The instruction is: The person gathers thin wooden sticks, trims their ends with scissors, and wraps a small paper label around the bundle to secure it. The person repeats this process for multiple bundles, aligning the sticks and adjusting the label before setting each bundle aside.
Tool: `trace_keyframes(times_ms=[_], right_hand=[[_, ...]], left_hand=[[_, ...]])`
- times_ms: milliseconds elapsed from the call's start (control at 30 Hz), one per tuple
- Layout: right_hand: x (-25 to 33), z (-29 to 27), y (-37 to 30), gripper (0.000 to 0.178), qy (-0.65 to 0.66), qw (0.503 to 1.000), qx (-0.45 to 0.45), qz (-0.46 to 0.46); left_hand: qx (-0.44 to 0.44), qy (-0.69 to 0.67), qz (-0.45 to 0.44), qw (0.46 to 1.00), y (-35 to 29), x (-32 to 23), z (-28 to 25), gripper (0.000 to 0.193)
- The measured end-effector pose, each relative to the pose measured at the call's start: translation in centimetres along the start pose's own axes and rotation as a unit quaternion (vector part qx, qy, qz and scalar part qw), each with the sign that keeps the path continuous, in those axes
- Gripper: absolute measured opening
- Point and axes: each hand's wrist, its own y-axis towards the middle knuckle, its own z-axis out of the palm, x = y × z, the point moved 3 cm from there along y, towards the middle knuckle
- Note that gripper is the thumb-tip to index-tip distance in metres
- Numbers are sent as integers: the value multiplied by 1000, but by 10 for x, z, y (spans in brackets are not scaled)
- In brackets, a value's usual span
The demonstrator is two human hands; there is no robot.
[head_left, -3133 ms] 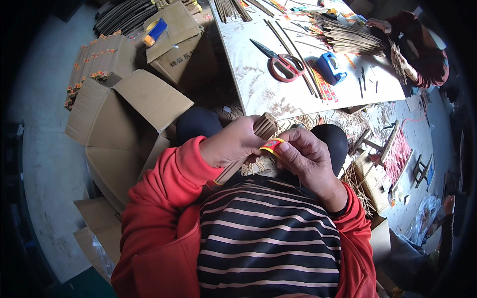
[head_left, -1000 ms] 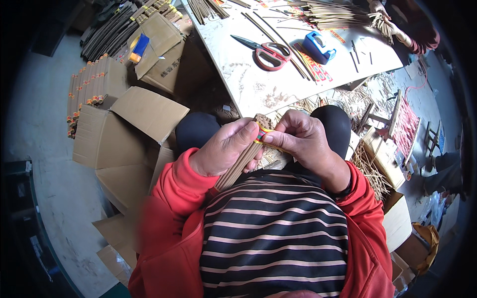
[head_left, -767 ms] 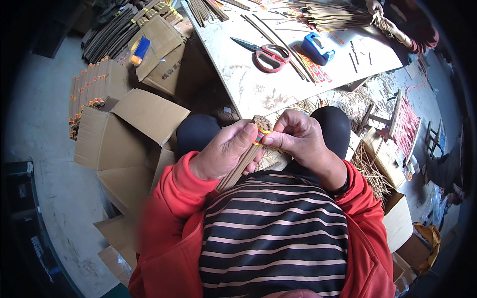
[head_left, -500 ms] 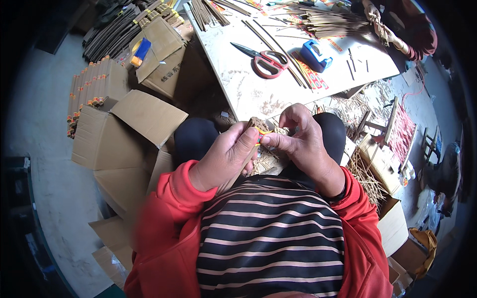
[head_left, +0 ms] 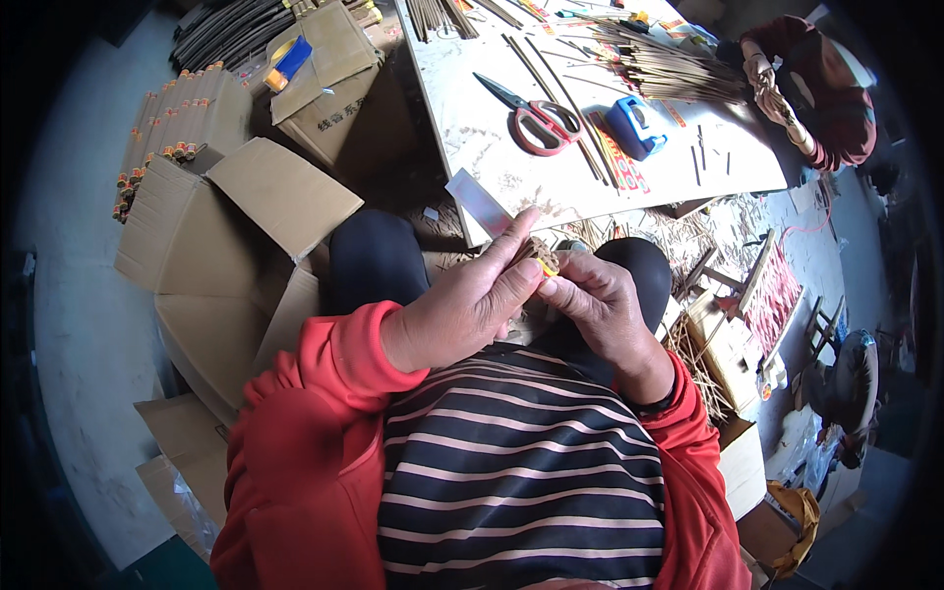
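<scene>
A bundle of brown incense sticks point(head_left: 544, 254) is held over my lap, its end pointing away from me. My left hand point(head_left: 479, 293) is closed round it, with the index finger stretched out along its side. My right hand point(head_left: 605, 305) is closed on the bundle's end, its thumb pressing a yellow and red paper band point(head_left: 548, 270) there. Most of the bundle is hidden by my fingers. A clear, shiny strip of film point(head_left: 479, 203) sticks out beyond my left index finger, over the table's near corner; its lower end is hidden.
On the white table point(head_left: 472, 138) lie red-handled scissors point(head_left: 541, 123), a blue tape dispenser point(head_left: 637, 128), red labels point(head_left: 624, 167) and loose sticks point(head_left: 678, 74). Across it, another person's hands point(head_left: 772, 93) hold sticks. An opened cardboard box point(head_left: 211, 246) stands left, near stacked banded bundles point(head_left: 172, 123).
The clear film strip has come into view by my left hand. My left index finger has stretched out, and my right fingers have closed in round the bundle's end. The view has shifted slightly.
</scene>
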Motion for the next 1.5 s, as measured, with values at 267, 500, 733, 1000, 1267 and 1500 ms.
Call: trace_keyframes(times_ms=[267, 500, 733, 1000, 1267, 1500], right_hand=[[-12, -1, 6, 23, 175, 976, 128, -9], [-9, -18, 11, 25, 122, 974, 189, 22], [2, -24, 13, 32, 30, 978, 205, 31], [17, -28, 15, 24, -78, 972, 219, -33], [28, -25, 10, 28, -140, 965, 216, -48], [34, -24, 9, 26, -159, 963, 204, -70]], left_hand=[[76, -97, 41, 992, 5, 8, 2, 69], [98, -210, -4, 973, 6, 12, 5, 80], [106, -256, -33, 960, 10, 16, 11, 90], [140, -280, -45, 949, 8, 17, 14, 83], [172, -329, -62, 926, 4, 21, 13, 77], [190, -322, -39, 927, 6, 20, 14, 72]])
